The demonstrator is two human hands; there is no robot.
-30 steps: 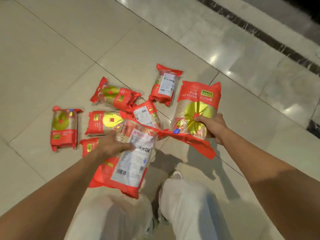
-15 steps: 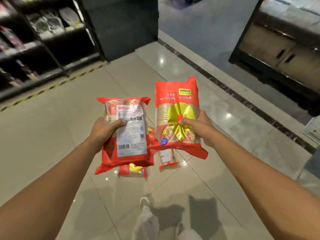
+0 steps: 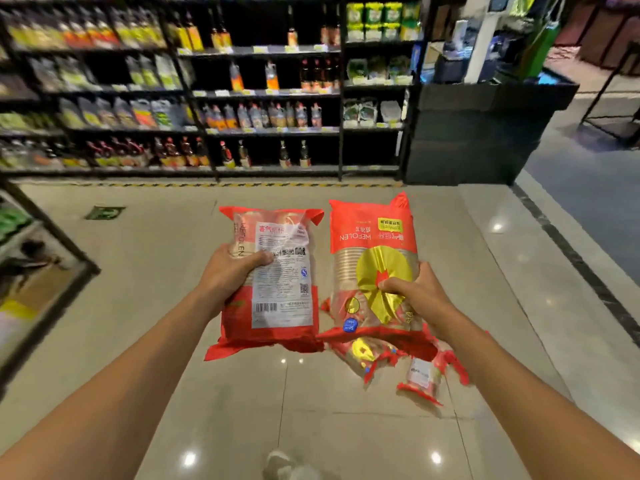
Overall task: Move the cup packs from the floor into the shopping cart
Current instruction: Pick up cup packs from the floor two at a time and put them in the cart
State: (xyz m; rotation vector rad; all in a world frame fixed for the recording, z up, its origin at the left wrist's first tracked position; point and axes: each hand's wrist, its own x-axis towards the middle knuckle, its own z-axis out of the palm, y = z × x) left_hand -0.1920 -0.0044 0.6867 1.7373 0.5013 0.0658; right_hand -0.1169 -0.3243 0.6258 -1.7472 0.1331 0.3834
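Two packs held: L hand (image 3: 228, 275) grips white-label red film cup pack (image 3: 284, 306), R hand (image 3: 419, 296) gold-disc red pack (image 3: 370, 237); slick film may slip.

floor packs (image 3: 420, 374): partly hidden | shelf bottles (image 3: 242, 116): blurred | shoe (image 3: 280, 465): cut off

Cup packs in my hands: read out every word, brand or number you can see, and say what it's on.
"WEFOLEN": sideways along the edge of the left-hand pack.
"WEFOLEN": upside down on the right-hand pack.
Too blurred to read: the print on the white label, the yellow tag, the blue sticker, the shelf price tags.
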